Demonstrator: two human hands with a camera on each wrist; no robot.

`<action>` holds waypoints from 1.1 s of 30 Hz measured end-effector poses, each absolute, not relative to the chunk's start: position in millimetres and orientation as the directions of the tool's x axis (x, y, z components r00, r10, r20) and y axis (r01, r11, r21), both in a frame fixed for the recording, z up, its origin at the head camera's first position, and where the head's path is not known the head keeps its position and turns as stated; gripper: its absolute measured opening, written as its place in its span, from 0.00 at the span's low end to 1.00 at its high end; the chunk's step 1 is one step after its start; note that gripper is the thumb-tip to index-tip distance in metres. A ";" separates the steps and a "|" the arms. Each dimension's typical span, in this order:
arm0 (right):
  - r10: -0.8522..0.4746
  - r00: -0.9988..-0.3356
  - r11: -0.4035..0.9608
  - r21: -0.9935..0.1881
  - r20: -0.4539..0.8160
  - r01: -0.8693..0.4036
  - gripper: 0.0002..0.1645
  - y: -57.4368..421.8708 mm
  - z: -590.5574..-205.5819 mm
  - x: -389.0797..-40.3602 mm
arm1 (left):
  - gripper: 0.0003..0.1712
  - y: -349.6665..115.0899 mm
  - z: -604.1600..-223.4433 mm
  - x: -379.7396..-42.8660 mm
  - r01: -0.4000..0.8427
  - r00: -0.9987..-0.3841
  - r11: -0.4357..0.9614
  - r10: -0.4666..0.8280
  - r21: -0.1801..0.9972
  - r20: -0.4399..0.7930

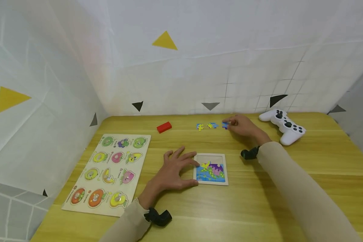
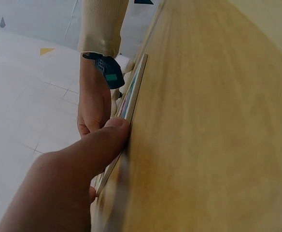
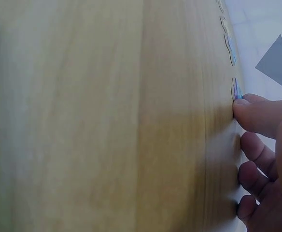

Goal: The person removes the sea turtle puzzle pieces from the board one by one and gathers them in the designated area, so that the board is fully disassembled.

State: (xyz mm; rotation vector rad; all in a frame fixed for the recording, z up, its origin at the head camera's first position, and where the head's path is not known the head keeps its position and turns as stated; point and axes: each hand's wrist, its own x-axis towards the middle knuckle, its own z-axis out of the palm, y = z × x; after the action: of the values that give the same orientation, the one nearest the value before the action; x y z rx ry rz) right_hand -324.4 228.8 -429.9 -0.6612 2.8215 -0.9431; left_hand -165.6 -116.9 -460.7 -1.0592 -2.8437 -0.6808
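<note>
My left hand (image 1: 172,171) lies at the left side of a small framed jigsaw puzzle (image 1: 226,174). Its fingers are spread, and the thumb and a fingertip touch the frame; in the left wrist view the thumb (image 2: 100,145) presses the frame's edge (image 2: 140,82). The puzzle is partly filled, its upper part bare. At the back of the table my right hand (image 1: 243,126) pinches a blue and purple puzzle piece (image 1: 225,125) by its right end. The right wrist view shows thumb and index finger at that piece (image 3: 235,89). Two more pieces, a yellow-blue one (image 1: 212,125) and another (image 1: 200,127), lie to its left.
A fruit peg board (image 1: 130,198) lies on the left of the wooden table (image 1: 230,215). A red block (image 1: 164,127) sits at the back, left of the loose pieces. To the right of my right hand is a white game controller (image 1: 284,126). A white cloth wall (image 1: 181,84) stands behind.
</note>
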 end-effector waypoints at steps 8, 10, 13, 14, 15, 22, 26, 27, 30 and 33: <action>-0.410 -0.912 0.725 -0.599 0.021 -0.340 0.23 227.2 -428.8 -322.5 | 0.30 -116.3 -461.6 -165.5 0.628 -0.768 0.674 0.617 0.389 0.173; -0.405 -0.914 0.724 -0.605 0.017 -0.332 0.23 227.1 -428.9 -322.1 | 0.30 -116.2 -461.4 -165.4 0.629 -0.767 0.671 0.617 0.392 0.175; -0.397 -0.917 0.719 -0.615 0.019 -0.324 0.24 227.3 -430.3 -322.6 | 0.30 -116.6 -460.9 -165.3 0.629 -0.767 0.673 0.619 0.389 0.170; -0.394 -0.919 0.718 -0.618 0.019 -0.321 0.24 227.7 -431.3 -323.4 | 0.31 -116.7 -460.7 -165.3 0.629 -0.767 0.674 0.619 0.388 0.168; -0.391 -0.920 0.718 -0.619 0.021 -0.319 0.24 228.3 -432.4 -324.4 | 0.31 -116.9 -460.5 -165.4 0.630 -0.767 0.674 0.620 0.386 0.169; -0.387 -0.922 0.707 -0.631 0.034 -0.320 0.24 232.5 -437.3 -327.5 | 0.31 -116.8 -460.3 -165.9 0.634 -0.763 0.671 0.623 0.384 0.171; -0.384 -0.922 0.696 -0.641 0.046 -0.322 0.24 232.8 -435.8 -323.0 | 0.31 -116.5 -460.1 -165.9 0.638 -0.760 0.669 0.626 0.382 0.174; -0.378 -0.924 0.694 -0.647 0.049 -0.318 0.25 233.0 -435.3 -321.5 | 0.31 -116.6 -460.2 -166.1 0.638 -0.760 0.670 0.626 0.379 0.174; -0.342 -0.938 0.683 -0.669 0.061 -0.293 0.26 233.7 -436.2 -317.6 | 0.31 -116.9 -460.4 -166.4 0.639 -0.760 0.671 0.626 0.377 0.174; -0.298 -0.950 0.661 -0.700 0.088 -0.272 0.26 234.4 -438.9 -313.7 | 0.31 -117.7 -460.2 -166.4 0.636 -0.763 0.673 0.622 0.378 0.175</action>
State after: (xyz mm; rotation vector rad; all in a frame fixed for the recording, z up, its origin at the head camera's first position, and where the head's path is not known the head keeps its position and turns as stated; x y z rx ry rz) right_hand -313.7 234.4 -438.9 -0.4862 2.8310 -1.1839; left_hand -166.4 -117.7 -460.2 -1.0702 -2.8439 -0.6616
